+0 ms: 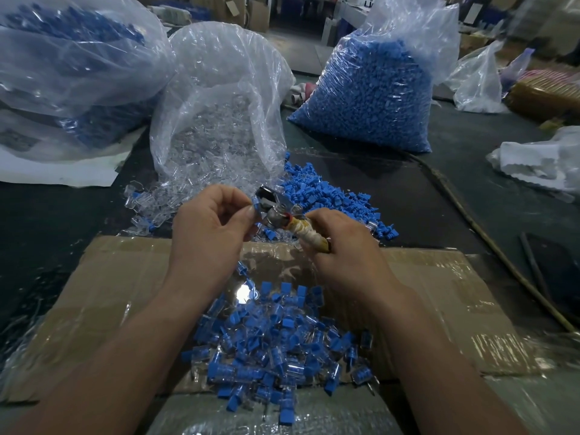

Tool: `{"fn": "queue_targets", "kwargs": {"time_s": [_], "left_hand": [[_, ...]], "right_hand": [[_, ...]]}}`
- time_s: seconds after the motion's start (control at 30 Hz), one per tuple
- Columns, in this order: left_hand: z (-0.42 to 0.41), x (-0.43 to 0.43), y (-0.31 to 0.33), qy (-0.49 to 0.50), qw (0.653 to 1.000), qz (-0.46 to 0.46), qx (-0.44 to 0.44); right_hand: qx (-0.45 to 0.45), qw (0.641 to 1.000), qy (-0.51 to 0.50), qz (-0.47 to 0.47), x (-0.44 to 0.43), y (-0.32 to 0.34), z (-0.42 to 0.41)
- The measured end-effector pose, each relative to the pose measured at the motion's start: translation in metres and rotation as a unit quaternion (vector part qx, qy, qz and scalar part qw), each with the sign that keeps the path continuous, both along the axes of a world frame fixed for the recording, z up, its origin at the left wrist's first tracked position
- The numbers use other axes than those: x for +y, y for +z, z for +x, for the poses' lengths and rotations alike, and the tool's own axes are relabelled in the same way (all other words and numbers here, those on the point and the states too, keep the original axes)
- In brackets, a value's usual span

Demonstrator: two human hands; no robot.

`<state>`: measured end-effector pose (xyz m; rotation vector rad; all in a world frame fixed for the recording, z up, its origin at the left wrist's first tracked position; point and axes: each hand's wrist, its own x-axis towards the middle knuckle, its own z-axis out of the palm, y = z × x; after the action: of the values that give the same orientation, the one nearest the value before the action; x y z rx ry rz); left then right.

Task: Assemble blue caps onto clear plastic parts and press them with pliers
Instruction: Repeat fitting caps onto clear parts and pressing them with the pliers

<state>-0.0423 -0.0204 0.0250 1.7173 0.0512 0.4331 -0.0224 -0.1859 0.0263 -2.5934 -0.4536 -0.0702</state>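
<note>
Left hand (210, 221) is curled, thumb and forefinger pinching a small blue-capped clear plastic piece (255, 203) at the fingertips, up and to the right of its palm. The right hand (342, 243) is wrapped tight round the cream tape-bound handles of the steel pliers (276, 211), so only a short taped stretch shows above the fist.

The pliers' long axis runs from the right hand at lower right up toward the left. The jaws therefore point at the pinched piece, and the metal head sits just beside it. Whether the jaws bear on the cap or stand a little apart I cannot tell, since the metal is blurred and glaring. The piece's blue cap shows between the left thumb tip and the pliers' head. The piece is too small for its own long axis to be read.

The step in hand looks like the press. It turns on the left hand, the nearer one, feeding the piece rightward between the jaws and holding it square while the right hand squeezes.

Below both wrists a heap of capped blue-and-clear pieces (282, 340) lies on a flattened brown cardboard sheet (125, 277). Beyond the hands, on the dark surface (47, 215), lies a loose pile of blue plastic caps (326, 199). Left of it an open clear bag of transparent parts (216, 120) spills toward the left hand
</note>
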Motion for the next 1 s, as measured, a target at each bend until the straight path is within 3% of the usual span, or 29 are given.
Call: {"fn": "queue_targets", "kwargs": {"time_s": [0.67, 0.8, 0.9, 1.0], "left_hand": [[-0.001, 0.000, 0.002, 0.003, 1.000, 0.007, 0.013], [-0.001, 0.005, 0.004, 0.005, 0.999, -0.037, 0.010], [-0.004, 0.007, 0.009, -0.056, 0.994, -0.090, 0.030], [-0.009, 0.006, 0.013, -0.178, 0.978, -0.086, 0.066]], "right_hand": [[-0.008, 1.000, -0.004, 0.002, -0.004, -0.001, 0.002], [-0.006, 1.000, -0.021, 0.008, -0.010, 0.000, 0.005], [-0.002, 1.000, -0.030, 0.010, -0.015, 0.001, 0.007], [0.018, 0.999, -0.040, -0.022, -0.018, 0.001, 0.008]]}}
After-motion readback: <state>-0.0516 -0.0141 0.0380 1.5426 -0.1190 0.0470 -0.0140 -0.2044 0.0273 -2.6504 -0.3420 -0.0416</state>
